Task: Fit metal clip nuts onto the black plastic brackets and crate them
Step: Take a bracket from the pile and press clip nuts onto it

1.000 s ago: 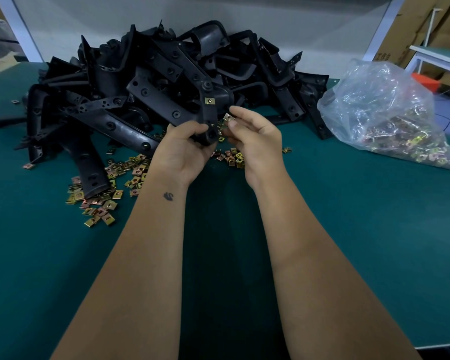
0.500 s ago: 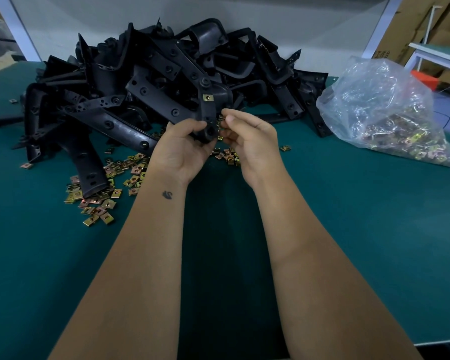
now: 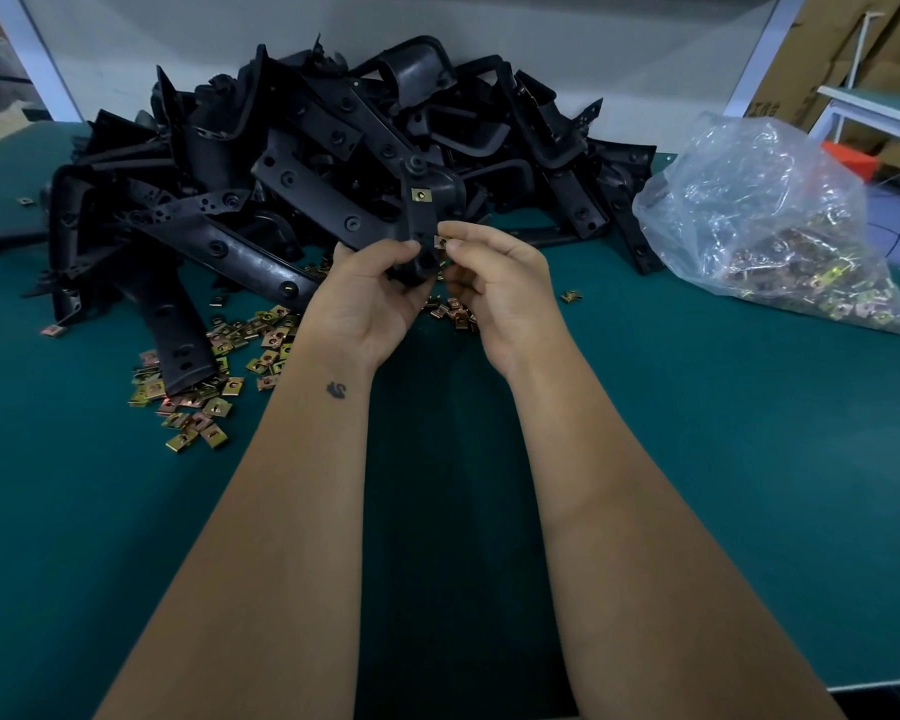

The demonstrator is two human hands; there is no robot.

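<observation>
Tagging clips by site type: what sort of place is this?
Most likely a factory assembly bench. A heap of identical black plastic brackets sits on a green work table, with loose clip nuts, a plastic bag of more, and cardboard cartons behind.

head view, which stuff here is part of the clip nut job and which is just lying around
In the job:
held bracket, gripped by left hand
clip nut, pinched by right hand
bracket pile
loose clip nuts
bag of clip nuts

Lying about:
cardboard boxes
white frame
</observation>
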